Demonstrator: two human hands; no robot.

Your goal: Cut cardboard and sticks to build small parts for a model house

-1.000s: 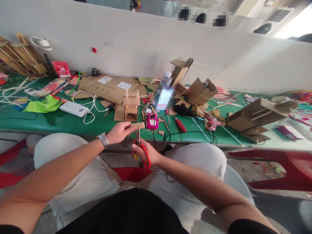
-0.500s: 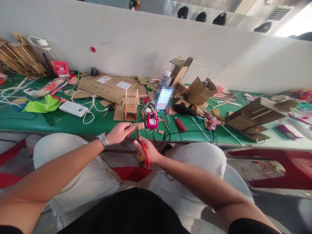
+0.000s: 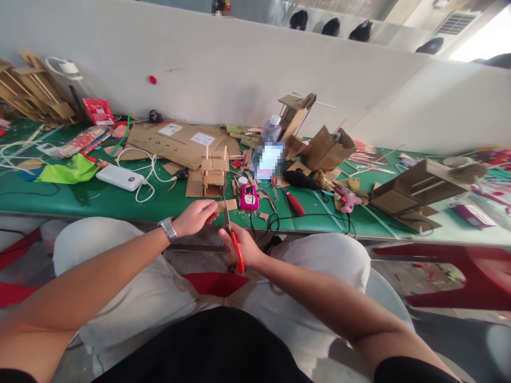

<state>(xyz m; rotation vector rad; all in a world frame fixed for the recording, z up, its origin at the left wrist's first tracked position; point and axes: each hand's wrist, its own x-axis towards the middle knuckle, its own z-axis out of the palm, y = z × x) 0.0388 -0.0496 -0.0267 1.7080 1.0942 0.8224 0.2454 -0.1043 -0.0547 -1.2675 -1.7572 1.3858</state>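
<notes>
My right hand (image 3: 245,246) is closed round the orange handles of a pair of scissors (image 3: 238,254), whose blades point up and away from me. A small strip of cardboard (image 3: 228,204) lies across the blades. Its left end is pinched between the thumb and fingers of my left hand (image 3: 196,217), which wears a watch at the wrist. Just beyond my hands, a small cardboard model (image 3: 214,175) with wooden sticks stands on the table. A pink case with a cartoon face (image 3: 249,198) lies right of the scissors.
On the green table (image 3: 167,205) lie a white power bank (image 3: 122,178), flat cardboard (image 3: 175,144), a red-handled tool (image 3: 295,203) and a pink glue gun (image 3: 349,202). A plastic bottle (image 3: 272,130) stands behind. A larger cardboard model (image 3: 419,186) sits at right. Black cable runs along the front edge.
The scissors and both hands have barely moved. The cardboard strip shows slightly more clearly across the blades now.
</notes>
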